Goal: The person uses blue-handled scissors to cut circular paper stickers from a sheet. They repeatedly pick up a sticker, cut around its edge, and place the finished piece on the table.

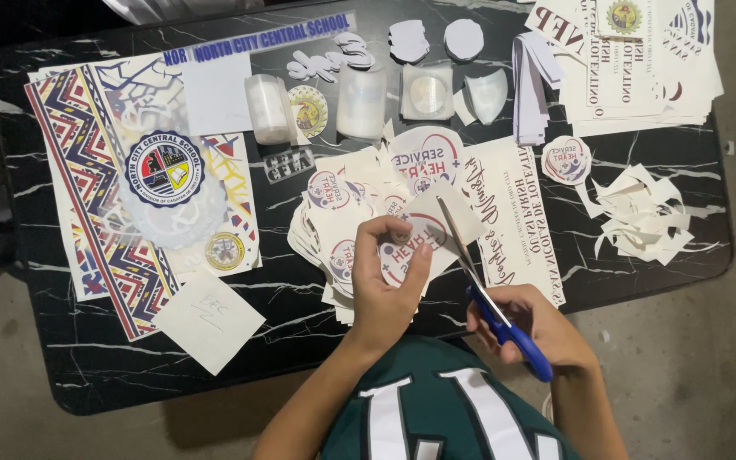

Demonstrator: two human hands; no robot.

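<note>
Blue-handled scissors point(491, 294) sit in the right hand point(530, 328), fingers closed through the loops; blades parted, tips up and away from the body, slanting left. Left hand point(385, 290) pinches the sticker sheet point(423, 234), thumb on top, fingers curled under, holding it lifted off the pile. Sheet lies just left of the blades and between them at its right edge; the blade axis runs along the edge of the round red-and-blue print. Left hand is nearer the sheet; right hand is below and right of it. Under the sheet: a pile of like stickers point(334, 204). Right of the sheet: a lettered strip point(513, 213), then paper offcuts point(641, 213). Left of it: a patterned sheet point(112, 204) with a round seal, and a blank note point(209, 319). Beyond: clear tape rolls point(270, 106). All on a black marbled table point(87, 375); concrete floor point(709, 358) around.
</note>
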